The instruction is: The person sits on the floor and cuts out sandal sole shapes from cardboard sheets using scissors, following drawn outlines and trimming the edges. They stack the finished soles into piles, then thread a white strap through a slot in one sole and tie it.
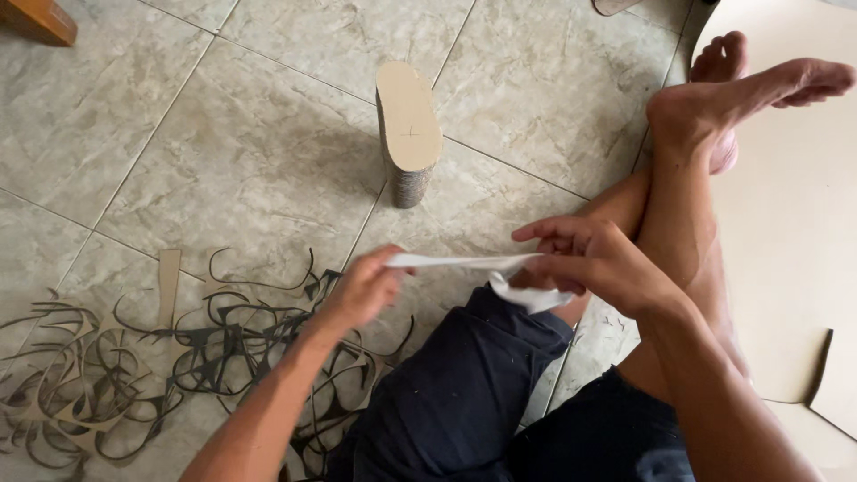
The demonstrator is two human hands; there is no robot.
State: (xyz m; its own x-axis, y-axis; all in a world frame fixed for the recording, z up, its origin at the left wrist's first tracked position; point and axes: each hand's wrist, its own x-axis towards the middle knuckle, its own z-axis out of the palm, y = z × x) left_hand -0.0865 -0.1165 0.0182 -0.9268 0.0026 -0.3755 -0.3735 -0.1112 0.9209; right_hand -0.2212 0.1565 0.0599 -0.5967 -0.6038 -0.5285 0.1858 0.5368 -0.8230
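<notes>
Grey marbled floor tiles point(268, 134) fill the head view, with a person sitting cross-legged on them in dark shorts, bare feet out to the right over a big sheet of brown cardboard point(786, 232). Between the hands hangs a thin white strip point(464, 262), its long axis running almost level from left to right just above the knees. The left hand point(366, 287) pinches its left end with fingers closed; the right hand point(594, 263) grips the other end, where the strip folds downward. Both hands sit equally near it. Beyond stands a stack of sole-shaped cardboard cutouts point(409, 132), upright, well apart. Curly cardboard offcuts point(134, 366) litter the floor at left.
</notes>
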